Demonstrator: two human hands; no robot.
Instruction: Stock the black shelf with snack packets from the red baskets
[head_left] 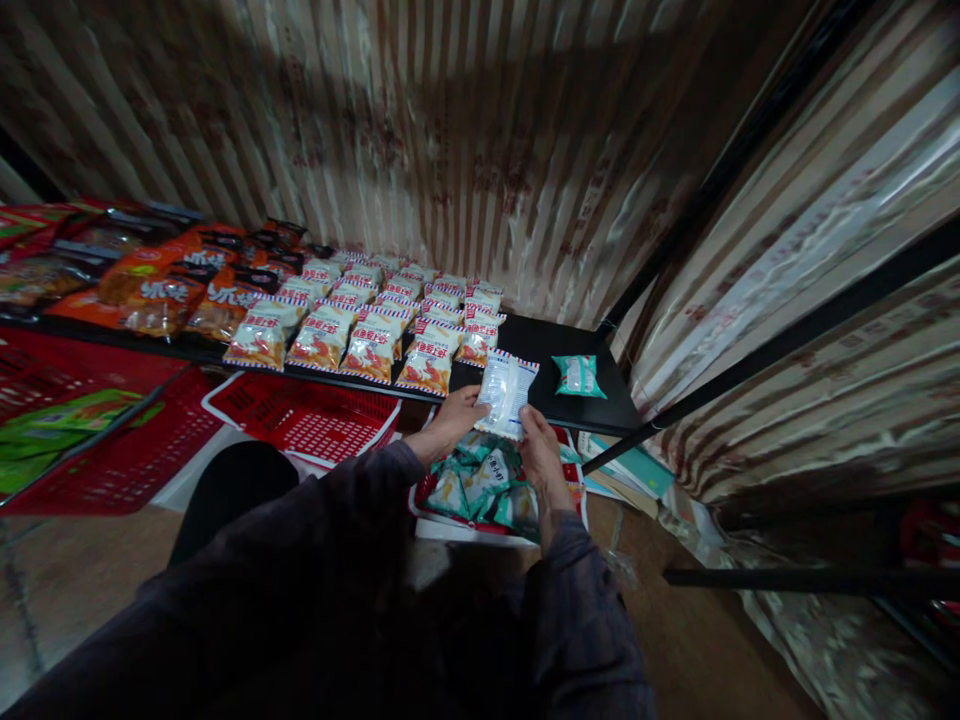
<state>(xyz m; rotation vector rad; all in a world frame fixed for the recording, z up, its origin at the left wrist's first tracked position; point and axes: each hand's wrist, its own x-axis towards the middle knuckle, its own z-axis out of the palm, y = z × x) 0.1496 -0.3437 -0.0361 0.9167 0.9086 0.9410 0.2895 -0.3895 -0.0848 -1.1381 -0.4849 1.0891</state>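
A white snack bag (508, 396) with its seamed back facing me is held between my two hands, over the front edge of the black shelf (529, 345). My left hand (454, 420) pinches its lower left side, and my right hand (541, 448) grips its lower right corner. To the left, several white-and-orange snack bags (375, 340) stand in rows on the shelf, fronts toward me. A lone teal snack bag (579, 376) lies near the shelf's right end. Beneath my hands, a red basket (421, 498) holds several teal bags (489, 480).
Orange snack bags (169, 290) fill the shelf further left. Below it are an upturned-looking red basket (304, 410) and another red basket (82, 440) with green packs. Black metal posts (780, 340) slant along the right. A striped curtain (420, 130) hangs behind.
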